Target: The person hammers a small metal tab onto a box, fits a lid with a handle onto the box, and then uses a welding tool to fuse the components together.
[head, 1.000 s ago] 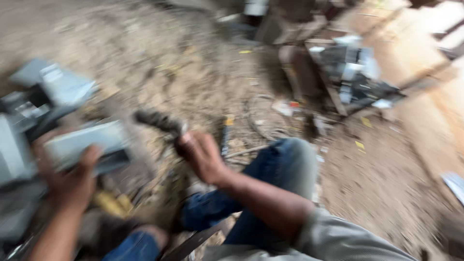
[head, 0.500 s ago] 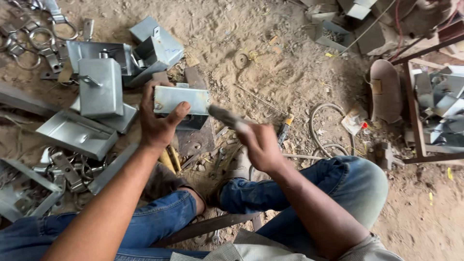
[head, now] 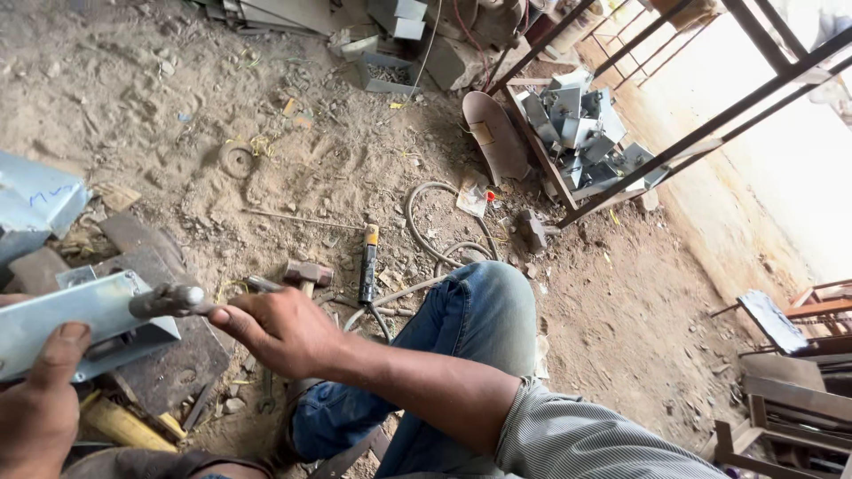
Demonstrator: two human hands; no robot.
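Observation:
My left hand grips a folded grey sheet-metal bracket at the lower left, thumb pressed on its front face. It rests over a dark flat steel plate on the dirt. My right hand is shut on a short metal rod-like tool, whose rounded end lies against the bracket's right end. My bent knee in blue jeans is just right of that hand.
A hammer and a black-and-yellow tool lie on the sandy ground beside a coiled cable. A wooden crate of metal brackets stands at upper right behind a dark steel frame. More grey metal sits at left.
The view has swung to the right, so the heap of brackets at left is out of sight. My right hand has come down toward the bracket with its tool against it.

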